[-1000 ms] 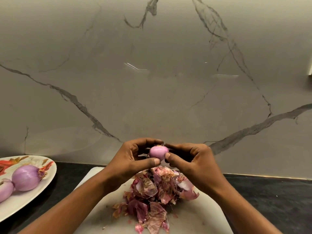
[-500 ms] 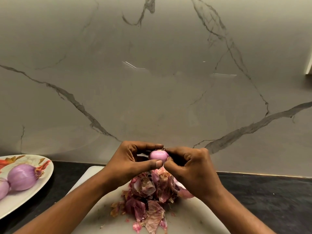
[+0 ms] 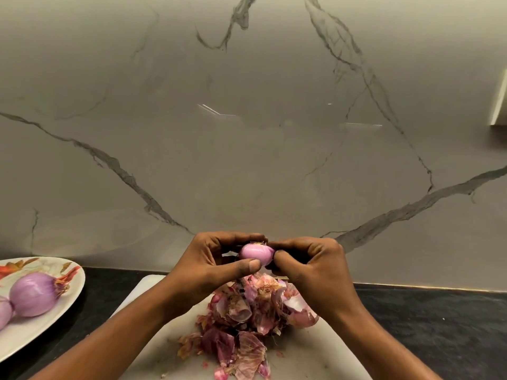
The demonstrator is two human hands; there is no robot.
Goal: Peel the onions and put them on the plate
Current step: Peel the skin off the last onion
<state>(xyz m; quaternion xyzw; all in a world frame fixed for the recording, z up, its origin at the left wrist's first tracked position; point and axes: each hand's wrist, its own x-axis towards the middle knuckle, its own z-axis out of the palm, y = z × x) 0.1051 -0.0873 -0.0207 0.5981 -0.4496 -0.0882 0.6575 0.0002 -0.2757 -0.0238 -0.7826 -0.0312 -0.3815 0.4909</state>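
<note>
Marble wall (image 3: 247,133) behind; left hand (image 3: 208,267) pinches small onion (image 3: 256,253) over peel pile (image 3: 241,333), so scraps land there. Right hand (image 3: 315,272) pinches its end, probably stripping remnants

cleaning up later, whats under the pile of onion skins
A white cutting board lies under the onion skins, on the dark counter. The board's surface beneath the heap is covered.

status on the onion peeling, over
Left hand and right hand pinch the small onion above the pile of skins. Two peeled onions on the plate at left. Nothing seen blocking the way there.
</note>
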